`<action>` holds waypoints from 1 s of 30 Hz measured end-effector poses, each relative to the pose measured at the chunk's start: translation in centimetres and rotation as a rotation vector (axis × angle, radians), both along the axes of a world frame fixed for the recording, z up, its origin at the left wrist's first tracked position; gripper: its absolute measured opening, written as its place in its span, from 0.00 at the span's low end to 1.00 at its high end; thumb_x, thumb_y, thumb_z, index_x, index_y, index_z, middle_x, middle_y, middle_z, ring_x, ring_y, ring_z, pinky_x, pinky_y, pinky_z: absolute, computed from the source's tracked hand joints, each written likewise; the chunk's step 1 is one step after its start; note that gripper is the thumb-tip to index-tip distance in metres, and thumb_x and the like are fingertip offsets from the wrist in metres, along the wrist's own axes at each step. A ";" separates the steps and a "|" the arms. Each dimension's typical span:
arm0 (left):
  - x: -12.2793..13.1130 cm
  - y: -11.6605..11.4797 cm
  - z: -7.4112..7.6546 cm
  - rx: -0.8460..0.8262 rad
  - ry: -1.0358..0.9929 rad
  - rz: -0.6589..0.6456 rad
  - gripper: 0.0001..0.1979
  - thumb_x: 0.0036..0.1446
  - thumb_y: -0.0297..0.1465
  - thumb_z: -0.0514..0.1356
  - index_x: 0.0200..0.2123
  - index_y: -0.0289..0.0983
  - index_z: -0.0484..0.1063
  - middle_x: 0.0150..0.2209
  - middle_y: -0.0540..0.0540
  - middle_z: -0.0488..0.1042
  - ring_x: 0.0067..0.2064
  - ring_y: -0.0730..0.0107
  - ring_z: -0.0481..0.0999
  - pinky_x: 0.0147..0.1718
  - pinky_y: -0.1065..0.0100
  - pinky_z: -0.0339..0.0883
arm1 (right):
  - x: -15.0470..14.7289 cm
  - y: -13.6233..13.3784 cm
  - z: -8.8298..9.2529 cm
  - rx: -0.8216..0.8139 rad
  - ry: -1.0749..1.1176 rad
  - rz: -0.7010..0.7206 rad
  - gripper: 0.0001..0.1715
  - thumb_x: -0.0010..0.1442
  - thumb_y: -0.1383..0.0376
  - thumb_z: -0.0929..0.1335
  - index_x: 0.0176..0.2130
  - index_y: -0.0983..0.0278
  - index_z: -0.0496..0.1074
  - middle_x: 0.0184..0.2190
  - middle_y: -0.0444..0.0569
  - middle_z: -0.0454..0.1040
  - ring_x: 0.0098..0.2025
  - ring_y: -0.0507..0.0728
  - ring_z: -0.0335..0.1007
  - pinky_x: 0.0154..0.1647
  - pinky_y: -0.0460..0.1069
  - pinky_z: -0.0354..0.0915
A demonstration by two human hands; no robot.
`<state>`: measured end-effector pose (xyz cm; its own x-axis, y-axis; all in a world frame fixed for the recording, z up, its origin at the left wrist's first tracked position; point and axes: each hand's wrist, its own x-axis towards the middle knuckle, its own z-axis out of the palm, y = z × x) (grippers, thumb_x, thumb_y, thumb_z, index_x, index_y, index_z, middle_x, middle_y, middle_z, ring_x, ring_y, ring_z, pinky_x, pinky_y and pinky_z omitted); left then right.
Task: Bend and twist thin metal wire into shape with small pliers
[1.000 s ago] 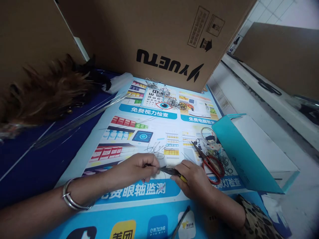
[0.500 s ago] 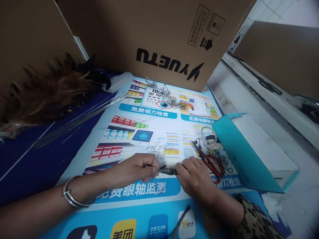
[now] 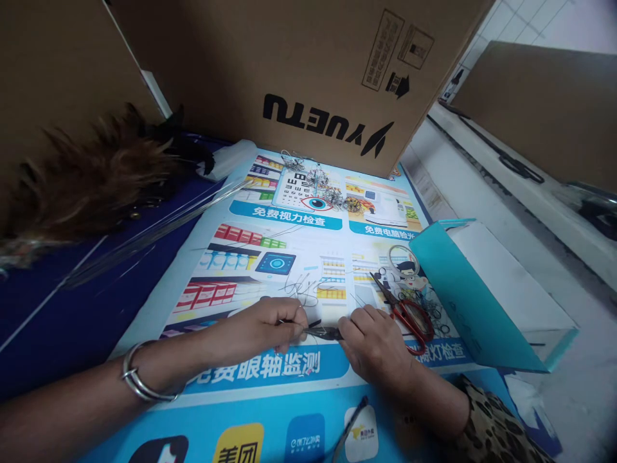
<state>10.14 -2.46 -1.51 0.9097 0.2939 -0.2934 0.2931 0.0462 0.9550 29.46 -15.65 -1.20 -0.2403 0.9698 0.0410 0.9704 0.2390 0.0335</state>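
Observation:
My left hand [image 3: 270,326] is closed in a pinch on a thin wire, most of it hidden by the fingers. My right hand [image 3: 378,344] wraps round a pair of pliers [image 3: 330,333], whose narrow dark jaws point left and meet the work at my left fingertips. Whether the jaws are clamped is too small to tell. Just beyond the hands lie several loose cut wires [image 3: 306,289]. To the right of my right hand are scissors [image 3: 415,323] with red handles, beside a heap of small wire rings [image 3: 436,315].
A poster sheet [image 3: 270,393] covers the table. At its far end, wire clusters [image 3: 332,193] lie before a large cardboard box [image 3: 231,71]. Long wires [image 3: 159,235] and brown feathers [image 3: 110,161] are on the left. An open turquoise box [image 3: 475,302] stands at right; a dark strip [image 3: 351,427] lies in front.
Both hands stay almost in place, with the wire and the pliers still held. My right hand and its sleeve have shifted very slightly to the left.

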 end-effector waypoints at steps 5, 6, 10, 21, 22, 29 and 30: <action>0.0 0.0 0.4 0.022 0.017 -0.018 0.08 0.56 0.33 0.53 0.27 0.36 0.65 0.22 0.53 0.64 0.25 0.74 0.63 0.25 0.73 0.56 | 0.1 0.0 0.0 -0.078 0.130 -0.041 0.06 0.58 0.62 0.64 0.34 0.63 0.67 0.32 0.48 0.67 0.35 0.56 0.59 0.32 0.49 0.52; -0.1 0.0 0.4 0.021 0.017 -0.016 0.08 0.56 0.33 0.53 0.28 0.36 0.65 0.22 0.53 0.64 0.25 0.74 0.62 0.25 0.73 0.56 | 0.1 0.0 -0.1 -0.088 0.155 -0.050 0.07 0.58 0.62 0.64 0.34 0.63 0.67 0.32 0.48 0.67 0.35 0.56 0.59 0.32 0.49 0.52; -0.1 -0.1 0.0 -0.021 0.011 0.015 0.07 0.56 0.32 0.54 0.28 0.36 0.65 0.23 0.53 0.65 0.25 0.75 0.62 0.25 0.73 0.56 | 0.2 0.0 -0.2 -0.095 0.247 -0.084 0.09 0.59 0.60 0.64 0.36 0.64 0.68 0.33 0.49 0.67 0.37 0.56 0.60 0.34 0.49 0.55; 0.1 -0.2 -0.6 -0.249 0.062 0.304 0.09 0.56 0.36 0.55 0.30 0.36 0.66 0.19 0.54 0.66 0.22 0.76 0.61 0.22 0.73 0.51 | 0.9 0.5 -0.4 -0.044 0.482 -0.164 0.11 0.58 0.62 0.65 0.40 0.64 0.68 0.36 0.50 0.67 0.39 0.57 0.61 0.40 0.51 0.59; 0.1 -0.2 -0.7 -0.268 0.053 0.352 0.09 0.56 0.36 0.56 0.30 0.36 0.66 0.19 0.54 0.66 0.22 0.76 0.61 0.22 0.73 0.51 | 0.9 0.5 -0.4 -0.034 0.496 -0.171 0.11 0.58 0.61 0.65 0.40 0.64 0.68 0.36 0.50 0.67 0.39 0.57 0.61 0.40 0.51 0.59; 0.1 -0.2 -0.6 -0.297 -0.060 0.527 0.09 0.58 0.36 0.55 0.30 0.36 0.67 0.22 0.53 0.67 0.25 0.75 0.62 0.26 0.73 0.54 | 1.1 0.6 -0.6 0.004 0.466 -0.195 0.12 0.59 0.60 0.64 0.41 0.64 0.68 0.37 0.52 0.67 0.41 0.59 0.60 0.42 0.53 0.58; 0.1 -0.2 -0.5 -0.312 -0.070 0.537 0.09 0.58 0.36 0.55 0.30 0.37 0.67 0.22 0.53 0.67 0.26 0.75 0.62 0.26 0.72 0.54 | 1.2 0.6 -0.7 0.011 0.451 -0.195 0.12 0.59 0.60 0.64 0.41 0.64 0.68 0.37 0.52 0.67 0.41 0.59 0.60 0.42 0.53 0.58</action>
